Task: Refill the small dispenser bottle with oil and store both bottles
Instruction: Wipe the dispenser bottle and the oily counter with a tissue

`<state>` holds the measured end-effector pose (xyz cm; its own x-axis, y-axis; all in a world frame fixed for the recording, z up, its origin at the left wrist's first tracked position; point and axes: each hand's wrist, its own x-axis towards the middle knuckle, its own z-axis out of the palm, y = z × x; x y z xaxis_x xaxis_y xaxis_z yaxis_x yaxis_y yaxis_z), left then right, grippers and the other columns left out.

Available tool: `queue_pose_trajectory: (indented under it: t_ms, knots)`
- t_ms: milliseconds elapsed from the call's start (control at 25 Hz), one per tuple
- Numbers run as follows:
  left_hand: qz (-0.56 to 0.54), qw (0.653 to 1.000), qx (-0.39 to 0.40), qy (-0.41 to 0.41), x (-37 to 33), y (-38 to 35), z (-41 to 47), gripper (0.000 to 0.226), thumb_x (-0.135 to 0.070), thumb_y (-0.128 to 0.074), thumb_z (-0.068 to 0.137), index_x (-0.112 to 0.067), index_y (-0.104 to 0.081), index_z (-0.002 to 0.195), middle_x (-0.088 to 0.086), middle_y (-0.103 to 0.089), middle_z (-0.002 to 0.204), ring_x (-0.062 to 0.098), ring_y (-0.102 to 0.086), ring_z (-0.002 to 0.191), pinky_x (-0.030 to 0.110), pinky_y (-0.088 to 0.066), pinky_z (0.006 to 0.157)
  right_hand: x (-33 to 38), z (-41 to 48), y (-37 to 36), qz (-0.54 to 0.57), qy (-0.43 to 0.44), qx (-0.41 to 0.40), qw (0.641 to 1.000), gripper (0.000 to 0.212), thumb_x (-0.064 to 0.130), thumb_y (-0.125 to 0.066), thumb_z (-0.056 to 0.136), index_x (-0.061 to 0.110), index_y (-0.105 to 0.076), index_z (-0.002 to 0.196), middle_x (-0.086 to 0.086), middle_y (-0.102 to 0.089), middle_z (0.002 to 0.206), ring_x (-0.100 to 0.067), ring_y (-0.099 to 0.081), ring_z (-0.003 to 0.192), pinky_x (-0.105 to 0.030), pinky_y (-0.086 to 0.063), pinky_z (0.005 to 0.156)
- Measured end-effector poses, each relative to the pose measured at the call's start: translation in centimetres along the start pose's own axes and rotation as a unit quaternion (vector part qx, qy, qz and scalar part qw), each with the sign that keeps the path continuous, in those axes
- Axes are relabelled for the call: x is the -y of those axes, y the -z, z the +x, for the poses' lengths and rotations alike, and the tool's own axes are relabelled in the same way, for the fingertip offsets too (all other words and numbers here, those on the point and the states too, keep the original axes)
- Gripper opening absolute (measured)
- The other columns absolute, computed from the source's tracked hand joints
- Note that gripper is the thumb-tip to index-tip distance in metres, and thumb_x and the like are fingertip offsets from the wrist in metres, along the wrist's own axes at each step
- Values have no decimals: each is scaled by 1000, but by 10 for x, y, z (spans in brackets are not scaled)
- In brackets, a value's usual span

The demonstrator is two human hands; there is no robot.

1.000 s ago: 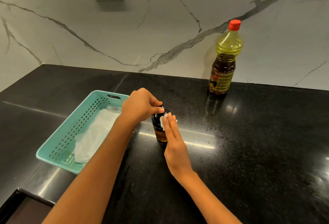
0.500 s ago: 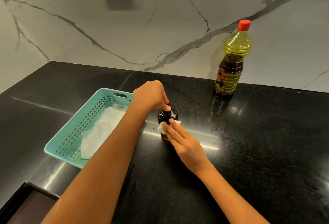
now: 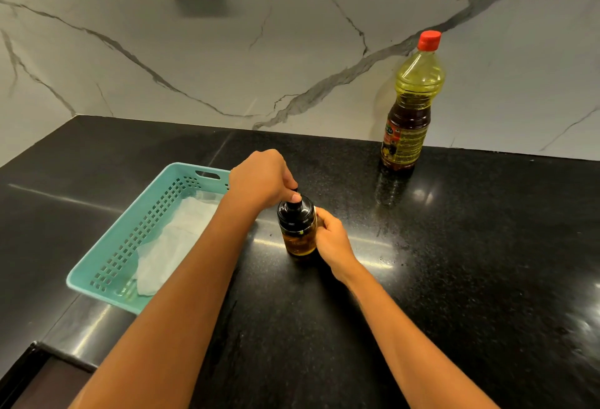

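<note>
- Glass, by the look of it, with amber oil showing through: the small dispenser bottle (image 3: 298, 230) stands upright on the black counter (image 3: 454, 262), just right of the teal basket (image 3: 107, 265)
- Its black cap (image 3: 294, 212) is on; the left hand (image 3: 259, 181) pinches the knob at the top with closed fingers, while the right hand (image 3: 331, 239) wraps the body from the right side, a scrap of white tissue (image 3: 315, 210) peeking out at the fingers
- Handling guess: small and light, rigid, breakable if dropped, and likely slick where oil has run down; best held around the body below the cap, with the tissue for grip
- Large oil bottle (image 3: 410, 106) stands well apart, at the back against the marble wall (image 3: 292, 51), red cap (image 3: 429, 40) closed; plastic, heavier, safest taken at its narrowed waist
- Its label (image 3: 402, 145) is yellow and red with print too small to read; no brand can be made out, and the dispenser shows no legible writing
- White cloth or paper (image 3: 175, 243) lines the basket, the probable storage spot for both bottles
</note>
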<state>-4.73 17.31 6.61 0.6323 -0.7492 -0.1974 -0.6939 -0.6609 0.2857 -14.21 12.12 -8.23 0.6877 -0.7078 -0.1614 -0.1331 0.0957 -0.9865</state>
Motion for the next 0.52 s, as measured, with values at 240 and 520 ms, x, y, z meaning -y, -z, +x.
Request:
queue_pose_trajectory:
  t_ms: [240, 520]
  knots:
    - [-36, 999, -9, 8, 6, -6, -1, 29, -33, -74, 74, -27, -70, 102, -2, -70, 102, 15, -61, 96, 39, -50, 88, -3, -21, -6, 43, 79, 8, 996, 69, -19, -33, 82, 20, -40, 139, 15, -44, 134, 1, -38, 128, -14, -31, 105]
    - [-43, 999, -14, 7, 9, -6, -2, 29, -33, -75, 73, -28, -71, 101, -3, -71, 102, 14, -61, 95, 39, -51, 87, 20, -10, 6, 53, 82, 53, 994, 59, -10, -40, 80, 26, -54, 125, 4, -57, 126, -5, -50, 118, -20, -43, 95]
